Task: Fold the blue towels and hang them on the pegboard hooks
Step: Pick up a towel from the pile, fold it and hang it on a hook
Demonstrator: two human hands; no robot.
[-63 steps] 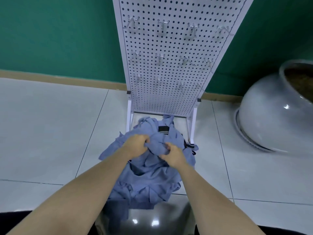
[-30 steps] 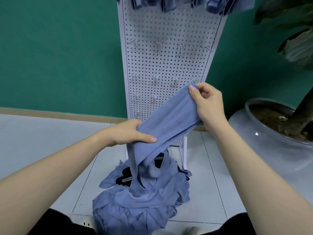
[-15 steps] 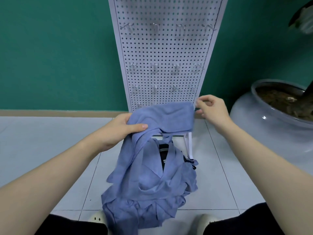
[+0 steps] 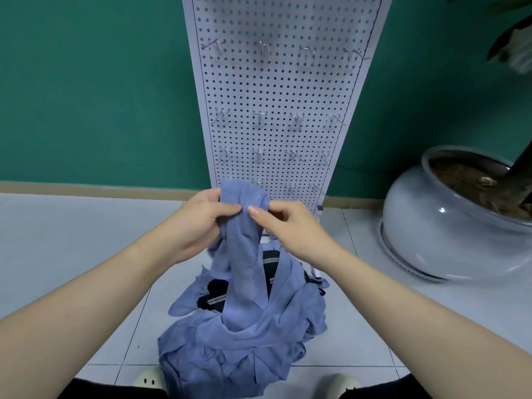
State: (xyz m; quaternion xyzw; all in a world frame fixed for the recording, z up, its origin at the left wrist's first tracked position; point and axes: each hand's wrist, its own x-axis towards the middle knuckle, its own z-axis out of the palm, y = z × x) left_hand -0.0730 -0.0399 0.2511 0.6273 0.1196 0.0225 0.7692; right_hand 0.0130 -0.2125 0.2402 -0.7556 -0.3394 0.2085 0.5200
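A blue towel [image 4: 244, 240] hangs from both my hands in front of the white pegboard [image 4: 276, 90]. My left hand [image 4: 198, 223] grips its top edge from the left. My right hand [image 4: 290, 228] pinches the same bunched top from the right, thumbs nearly meeting. The towel's lower end trails into a heap of blue towels [image 4: 244, 341] on the floor, over something dark and striped. Rows of bare metal hooks [image 4: 260, 116] stick out of the board; its lowest row is partly hidden by the towel.
A large pale round planter [image 4: 449, 226] with soil and a trunk stands on the floor at the right. The green wall [image 4: 95, 90] is behind the board. My pale shoes [image 4: 148, 380] and dark trouser legs show at the bottom edge on white tiles.
My hands came together: the towel was spread wide between them half a second ago and is now bunched at its top. Earlier both hands lifted it out of the heap.
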